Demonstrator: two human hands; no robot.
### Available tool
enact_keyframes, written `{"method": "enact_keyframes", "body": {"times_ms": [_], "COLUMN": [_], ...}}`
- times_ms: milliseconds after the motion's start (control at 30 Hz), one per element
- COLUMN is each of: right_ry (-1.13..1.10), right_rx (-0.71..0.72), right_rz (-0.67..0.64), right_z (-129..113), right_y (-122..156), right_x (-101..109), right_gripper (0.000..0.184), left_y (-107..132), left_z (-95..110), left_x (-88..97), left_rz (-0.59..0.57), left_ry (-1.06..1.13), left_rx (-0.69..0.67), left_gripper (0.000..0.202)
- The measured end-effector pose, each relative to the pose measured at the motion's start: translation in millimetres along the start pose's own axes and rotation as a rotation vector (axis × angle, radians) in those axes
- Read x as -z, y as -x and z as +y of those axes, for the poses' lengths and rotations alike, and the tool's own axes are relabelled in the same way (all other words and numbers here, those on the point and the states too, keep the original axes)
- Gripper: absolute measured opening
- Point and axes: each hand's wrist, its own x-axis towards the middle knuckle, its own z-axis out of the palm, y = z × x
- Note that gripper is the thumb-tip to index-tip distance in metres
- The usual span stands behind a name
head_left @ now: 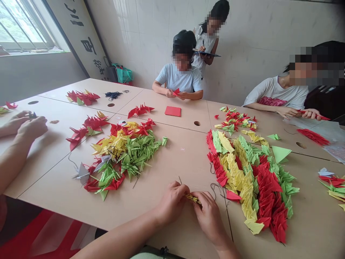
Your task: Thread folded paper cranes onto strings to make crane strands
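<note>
Near the front of the table, my left hand (174, 201) and my right hand (210, 216) pinch a small bundle of yellow folded paper (193, 198) between them. The bundle's exact fold is hidden by my fingers. A thin dark strand or needle tip sticks up beside my left fingers. Dark thread (215, 187) curls on the table just past my right hand. To the right lie long strings of red, yellow and green paper cranes (242, 180), with one red folded piece (233, 195) nearby. Left of my hands is a heap of green, yellow and red cranes (137, 151).
Across the table (172, 158), one person folds red paper behind a red paper stack (173, 111); another stands writing. At right, a person handles red pieces near a red folded row (312, 137). A co-worker's hands (32, 124) are at left. Dark thread (113, 95) lies further back.
</note>
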Motion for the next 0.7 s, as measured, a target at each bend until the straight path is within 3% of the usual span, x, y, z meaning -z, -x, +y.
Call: {"method": "enact_keyframes", "body": {"times_ms": [100,200,333,433,533,700], "right_ry": [-0.068,-0.182,-0.584,-1.013,-1.315,-1.445], "right_rx": [-0.043,-0.167,-0.390,-0.458,-0.528,-0.636], "right_rz": [-0.015,-0.035,0.019,0.070,-0.024,-0.086], "right_z": [1.0,-1.2,-12.2,-21.1,-23.6,-13.7], "right_y": [-0.5,-5.7,-27.0,-51.6,-75.0,-96.3], "right_x": [-1.8,0.6,9.6,12.8,6.2,-18.9], "right_gripper": [0.015,0.009,0.024,0.029,0.028,0.028], "left_y": [-1.3,-7.4,-25.0,-43.1,-61.4,-79.5], "left_z": [0.2,4.1,15.5,20.1,13.6,-13.0], "left_x": [0.2,3.9,16.4,27.7,35.3,35.5], "left_rz": [-0.005,0.017,0.094,0.000,-0.131,-0.225], "left_ry": [0.003,0.130,0.663,1.010,1.125,1.143], "left_rx": [0.029,0.159,0.251,0.229,0.233,0.289], "left_gripper": [0.028,0.026,0.029,0.042,0.043,0.041]}}
